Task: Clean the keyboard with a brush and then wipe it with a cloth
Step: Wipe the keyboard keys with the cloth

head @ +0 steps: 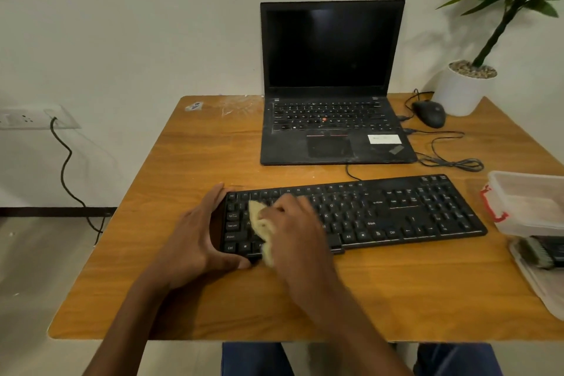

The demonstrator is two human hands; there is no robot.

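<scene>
Wooden table (189, 162): left hand (195, 241) clasps keyboard (396, 210) end; blurred right hand (293, 229), grip clamped, half hides cloth (258, 217).

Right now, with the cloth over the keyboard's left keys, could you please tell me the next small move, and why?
I'd probably slide the cloth rightward along the keys. The right hand holds it over the left keys of the keyboard, the left hand grips the left end, and the brush lies aside at the right, so the middle and right keys likely remain.

White wall (122, 24), wooden table (198, 156), possibly tiled floor (36, 268)
</scene>
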